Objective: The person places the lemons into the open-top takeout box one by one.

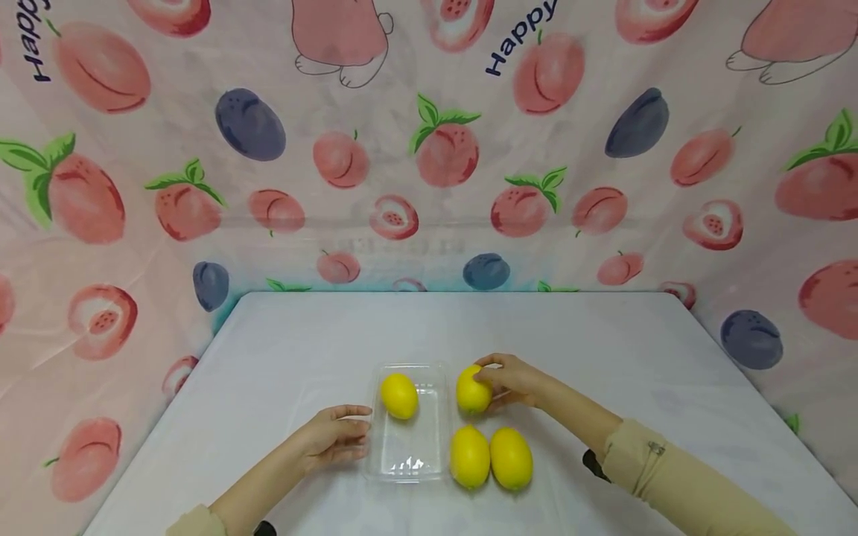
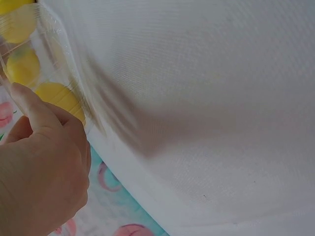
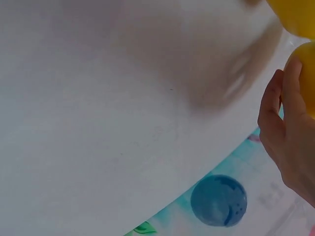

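Note:
A clear plastic tray point(image 1: 405, 447) lies on the white table with one yellow lemon point(image 1: 399, 396) in its far left part. At the tray's left edge is my left hand point(image 1: 331, 435), its fingers extended along the side. My right hand point(image 1: 512, 381) grips a second lemon point(image 1: 471, 391) just right of the tray; the right wrist view shows fingers point(image 3: 294, 83) on that lemon's side. Nearer me, two more lemons stand side by side, one point(image 1: 470, 456) close to the tray's right edge and the other point(image 1: 512, 458) to its right.
The white cloth of the table point(image 1: 576, 335) reaches back to a hanging fabric point(image 1: 389, 171) printed with peaches and plums. Beige sleeves point(image 1: 677, 469) cover both forearms, and a dark band point(image 1: 595, 465) shows under the right wrist.

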Motion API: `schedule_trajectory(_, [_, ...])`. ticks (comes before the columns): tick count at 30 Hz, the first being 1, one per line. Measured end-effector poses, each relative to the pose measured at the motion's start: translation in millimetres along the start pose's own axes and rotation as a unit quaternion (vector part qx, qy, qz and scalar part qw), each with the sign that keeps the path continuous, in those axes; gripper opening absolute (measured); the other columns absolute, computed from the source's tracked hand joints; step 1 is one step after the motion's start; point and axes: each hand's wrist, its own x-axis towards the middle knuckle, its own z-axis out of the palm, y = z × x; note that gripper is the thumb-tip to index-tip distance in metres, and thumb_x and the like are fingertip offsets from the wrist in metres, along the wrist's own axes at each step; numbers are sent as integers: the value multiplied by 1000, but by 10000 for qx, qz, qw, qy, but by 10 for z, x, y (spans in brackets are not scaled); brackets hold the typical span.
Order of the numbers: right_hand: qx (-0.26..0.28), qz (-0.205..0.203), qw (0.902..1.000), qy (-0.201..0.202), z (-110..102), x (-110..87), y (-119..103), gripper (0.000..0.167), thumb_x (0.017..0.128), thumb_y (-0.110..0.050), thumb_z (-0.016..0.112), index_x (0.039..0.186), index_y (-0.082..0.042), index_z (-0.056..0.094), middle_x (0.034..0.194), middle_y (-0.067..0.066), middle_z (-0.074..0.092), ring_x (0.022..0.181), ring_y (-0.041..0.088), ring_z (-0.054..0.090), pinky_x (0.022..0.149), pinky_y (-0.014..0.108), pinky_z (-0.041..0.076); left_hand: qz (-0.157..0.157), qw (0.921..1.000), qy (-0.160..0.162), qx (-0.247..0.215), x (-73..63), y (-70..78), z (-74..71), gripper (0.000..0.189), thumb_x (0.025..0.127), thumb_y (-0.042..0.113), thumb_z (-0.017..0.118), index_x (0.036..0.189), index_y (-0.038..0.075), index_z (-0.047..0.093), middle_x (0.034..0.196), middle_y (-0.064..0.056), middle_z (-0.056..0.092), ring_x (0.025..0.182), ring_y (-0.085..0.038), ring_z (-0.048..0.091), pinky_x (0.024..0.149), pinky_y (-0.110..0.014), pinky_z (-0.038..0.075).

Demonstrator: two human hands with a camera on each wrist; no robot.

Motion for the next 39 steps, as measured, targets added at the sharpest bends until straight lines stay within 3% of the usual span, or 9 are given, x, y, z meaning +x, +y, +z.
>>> schedule_trajectory(7, [286, -12, 9995, -138, -91, 1, -75, 48, 91, -22, 54, 132, 1, 43, 114, 17, 51, 83, 22, 60, 84, 40, 57, -1, 10000, -43, -37, -7, 1, 8, 46, 89, 3, 60, 131, -5, 43, 90, -1, 60, 74, -9, 60, 75, -30, 59])
schedule_trajectory(12, [325, -130, 9991, -225, -125, -4, -119, 50, 92, -22, 53, 134, 1, 41, 115, 16, 51, 83, 21, 59, 80, 37, 58, 9, 10000, -26, -44, -12, 1, 19, 46, 89, 3, 60, 131, -5, 43, 89, -1, 59, 73, -9, 59, 75, -30, 59])
schedule_trajectory(19, [373, -269, 9985, -305, -114, 1, -204, 50, 91, -22, 53, 135, -1, 41, 113, 14, 53, 82, 20, 60, 79, 35, 59, -71, 9997, 231, 48, 1, 23, 7, 44, 89, 4, 61, 129, -4, 46, 85, -1, 59, 73, -11, 59, 74, -30, 59])
schedule_trajectory(29, [189, -340, 9985, -380, -16, 14, -335, 49, 90, -20, 54, 135, -3, 44, 116, 16, 54, 81, 20, 62, 79, 37, 59, -104, 9997, 178, 88, -45, 28, -1, 44, 90, 3, 60, 130, -5, 44, 83, 0, 59, 72, -10, 59, 74, -32, 60])
schedule_trajectory(39, [-243, -572, 9972, -406, 70, 47, -442, 48, 90, -21, 56, 135, -7, 46, 127, 20, 50, 86, 23, 62, 81, 40, 58, -101, 9997, 214, 40, 5, 25, 20, 44, 90, 4, 60, 130, -5, 44, 81, 0, 57, 71, -10, 59, 73, -31, 60])
